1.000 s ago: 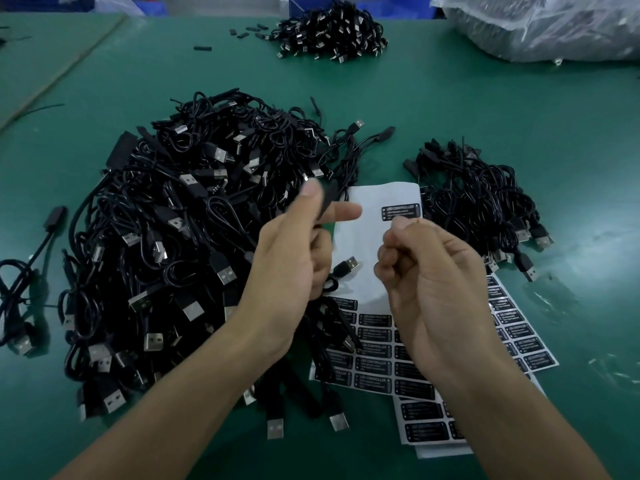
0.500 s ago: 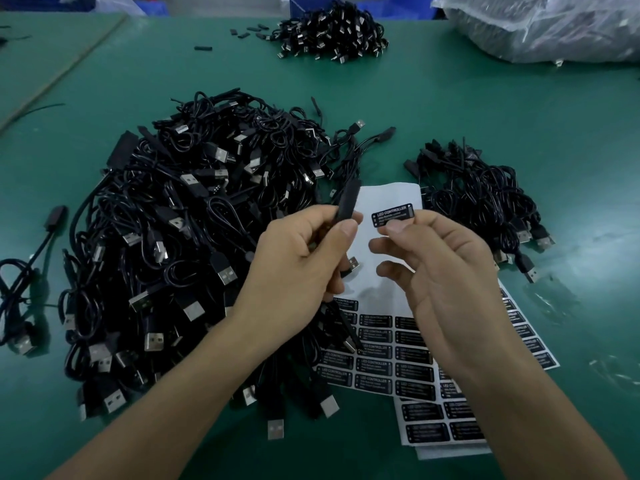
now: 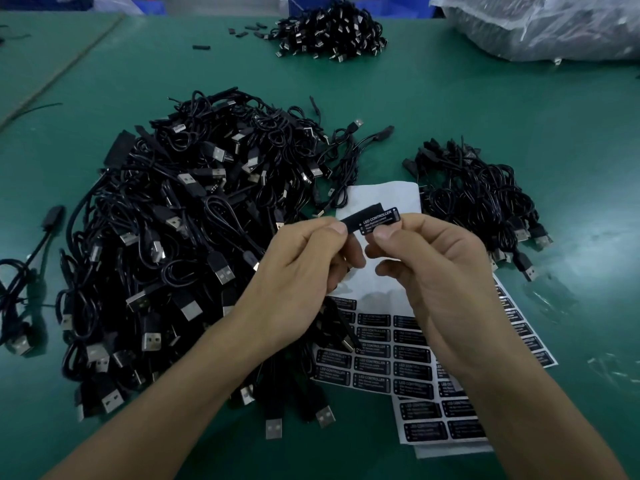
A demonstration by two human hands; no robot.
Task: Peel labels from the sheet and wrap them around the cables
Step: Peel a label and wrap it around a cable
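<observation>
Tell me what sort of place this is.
Probably a factory assembly or packing bench: a green work mat heaped with identical black USB cables, beside printed label sheets marked LED CONTROLLER.

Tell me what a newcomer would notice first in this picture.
The two hands at centre draw the eye: the left hand pinches a black cable end while the right hand pinches a label against it. To their left sprawls a big pile of black USB cables. Label sheets lie beneath the hands on the green table.
</observation>
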